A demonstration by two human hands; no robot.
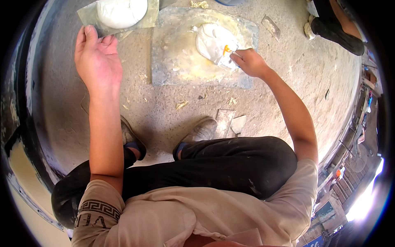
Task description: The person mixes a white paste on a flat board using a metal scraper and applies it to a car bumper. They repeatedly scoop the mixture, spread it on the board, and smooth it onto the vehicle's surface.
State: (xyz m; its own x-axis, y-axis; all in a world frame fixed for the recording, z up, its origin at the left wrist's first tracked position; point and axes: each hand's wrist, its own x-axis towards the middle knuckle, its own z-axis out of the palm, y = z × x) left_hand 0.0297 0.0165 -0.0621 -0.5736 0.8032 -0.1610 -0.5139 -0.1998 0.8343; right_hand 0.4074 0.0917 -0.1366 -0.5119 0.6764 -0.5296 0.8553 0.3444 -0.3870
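My left hand is closed on the near edge of a thin greenish-grey sheet, thumb on top. A round, smooth white mound of paste sits on this sheet, partly cut off by the upper edge. My right hand is pinched at the right side of a white paste pool. A small orange streak lies on that paste beside my fingertips. What my right fingers hold is mostly hidden. The paste lies on a large stained, flat board on the ground.
Scraps of flat board lie near my right shoe. Another small plate rests right of the stained board. Yellowish crumbs dot the concrete floor. Another person's leg shows at the upper right.
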